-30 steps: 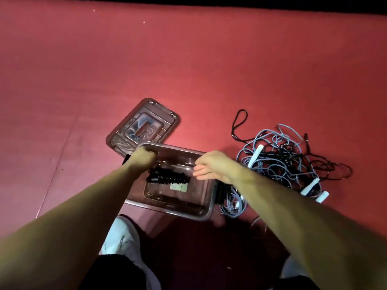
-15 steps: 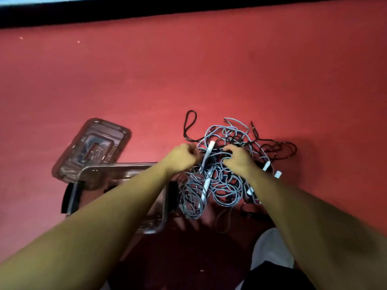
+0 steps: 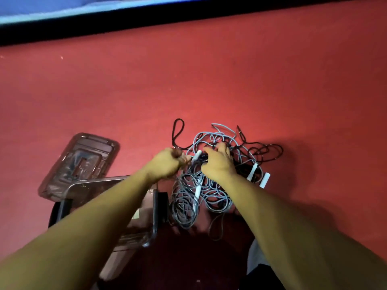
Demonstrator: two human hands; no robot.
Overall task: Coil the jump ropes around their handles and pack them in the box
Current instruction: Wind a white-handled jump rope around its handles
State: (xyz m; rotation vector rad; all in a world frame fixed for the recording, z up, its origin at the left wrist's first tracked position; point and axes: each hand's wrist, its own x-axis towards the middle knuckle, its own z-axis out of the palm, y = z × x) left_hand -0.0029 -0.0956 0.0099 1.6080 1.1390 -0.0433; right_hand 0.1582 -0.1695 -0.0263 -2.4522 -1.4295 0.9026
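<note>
Floor (image 3: 209,80) first: what is it like?
Red, filling most of the frame. The clear box (image 3: 154,208) sits at lower left, partly under the left forearm, and its lid (image 3: 83,160) lies flat at the box's upper edge.
And the jump ropes (image 3: 215,197)?
A loose grey and black tangle on the floor at centre, just right of the box.
The hands?
The right hand (image 3: 219,164) has its grip clamped into the top of the tangle, fingers curled on cords. The left hand (image 3: 167,164) is curled tight at the tangle's left edge; whether its grip holds a cord I cannot tell. A white handle (image 3: 196,156) lies between them.
</note>
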